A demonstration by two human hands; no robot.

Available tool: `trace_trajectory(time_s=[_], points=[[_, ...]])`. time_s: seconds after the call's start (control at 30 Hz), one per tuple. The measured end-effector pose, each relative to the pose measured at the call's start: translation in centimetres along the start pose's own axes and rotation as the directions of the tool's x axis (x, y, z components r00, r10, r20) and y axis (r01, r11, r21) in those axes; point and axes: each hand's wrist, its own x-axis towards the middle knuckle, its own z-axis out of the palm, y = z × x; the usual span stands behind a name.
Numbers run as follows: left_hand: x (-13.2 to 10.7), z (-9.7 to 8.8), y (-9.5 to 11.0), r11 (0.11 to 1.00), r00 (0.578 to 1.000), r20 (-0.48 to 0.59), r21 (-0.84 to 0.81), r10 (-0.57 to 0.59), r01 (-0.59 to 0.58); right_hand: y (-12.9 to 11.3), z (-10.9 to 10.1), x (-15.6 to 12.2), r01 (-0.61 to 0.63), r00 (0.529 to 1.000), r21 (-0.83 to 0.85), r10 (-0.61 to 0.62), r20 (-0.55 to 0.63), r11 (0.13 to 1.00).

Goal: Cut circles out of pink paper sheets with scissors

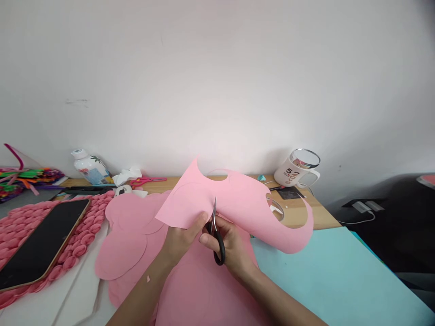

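Above the near side of the desk, the pink sheet was held up just ahead of both hands, its lower edge at the fingers and most of its spread reaching off to the right. The left hand pinched it near that lower edge, thumb on top; the fingers beneath were hidden. The right hand was closed around the black handles of the scissors, whose blades pointed away from the body and met the sheet just right of the left thumb; how far the blades were parted could not be made out. On the left the sheet ended in two sharp corners, one pointing up toward the wall, while rounded bites ran along its far edge and right end, leaving a thin curling strip at the right. That end bowed downward and, as seen, overlapped the far edge of the blue sheet, which stretched flat to the right of the right forearm. Pink layers lay under the hands, and overlapping discs crowded the left side, with the phone on its petalled mat beyond them. Behind, the wall bounded the desk, and the mug stood near it, beyond the sheet's right end and apart from it, close to the desk's right edge.
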Motion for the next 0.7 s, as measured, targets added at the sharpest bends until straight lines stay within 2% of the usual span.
trace_trajectory(time_s=[0.3, 0.7], points=[[0.13, -0.06, 0.11, 0.999, 1.000, 0.012, 0.051, 0.010, -0.011, -0.02, 0.06, 0.09, 0.000, 1.000, 0.005, 0.000, 0.022, 1.000], [0.09, 0.01, -0.10, 1.000, 1.000, 0.011, 0.001, 0.003, -0.003, 0.23, -0.03, 0.12, 0.005, 1.000, 0.016, -0.005, 0.001, 1.000]])
